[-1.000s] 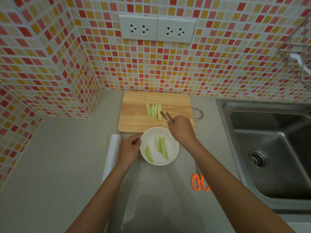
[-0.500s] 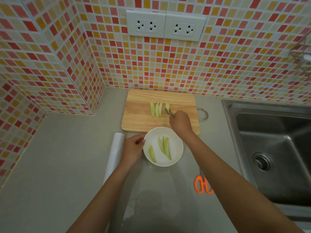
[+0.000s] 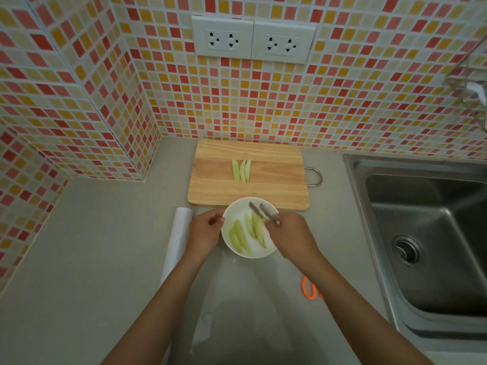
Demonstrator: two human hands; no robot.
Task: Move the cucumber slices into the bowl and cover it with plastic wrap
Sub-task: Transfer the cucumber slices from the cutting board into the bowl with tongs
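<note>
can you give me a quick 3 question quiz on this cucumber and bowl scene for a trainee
1. True or false: the cutting board has no cucumber slices left on it.
2. What does the right hand hold over the bowl? A) scissors B) tongs C) a spoon
3. Fill in: the left hand holds the bowl at its ____ rim.

Key:
1. False: three slices on the board are still waiting.
2. B: tongs, tips apart above the slices in the bowl.
3. Left, beside the plastic wrap roll.
</note>
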